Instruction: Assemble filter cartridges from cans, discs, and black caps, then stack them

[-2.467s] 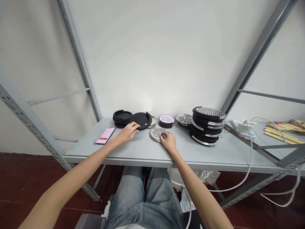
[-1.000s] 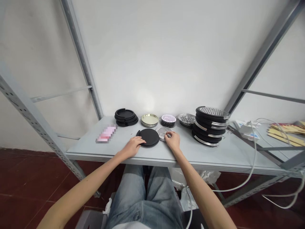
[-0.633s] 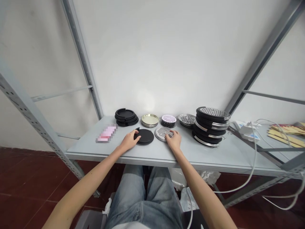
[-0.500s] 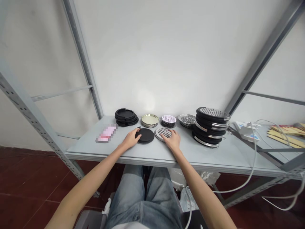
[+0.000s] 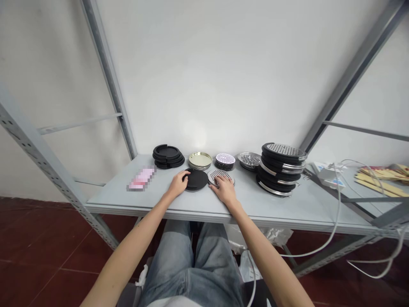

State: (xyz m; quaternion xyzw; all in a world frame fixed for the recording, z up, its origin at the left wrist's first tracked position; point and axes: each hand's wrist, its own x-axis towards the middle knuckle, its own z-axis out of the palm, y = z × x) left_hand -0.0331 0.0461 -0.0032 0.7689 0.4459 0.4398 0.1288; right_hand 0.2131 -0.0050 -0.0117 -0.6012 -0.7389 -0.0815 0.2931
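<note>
My left hand (image 5: 177, 184) rests on the left edge of a flat black round disc (image 5: 197, 179) lying on the grey shelf (image 5: 204, 204), fingers curled against its rim. My right hand (image 5: 224, 189) lies on a round perforated metal plate (image 5: 219, 175) just right of the disc, fingers bent over its near side. Disc and plate sit side by side, almost touching.
Along the back stand a stack of black rings (image 5: 168, 156), gold-rimmed lids (image 5: 200, 160), a small perforated stack (image 5: 225, 161), a metal strainer dish (image 5: 249, 160) and a tall stack of black-and-metal assemblies (image 5: 280, 168). A pink phone (image 5: 141, 178) lies left. White cables (image 5: 335, 213) hang right.
My left hand brought the black disc from the back stack forward beside the perforated plate and keeps hold of its edge. My right hand stayed on the plate, shifting slightly left.
</note>
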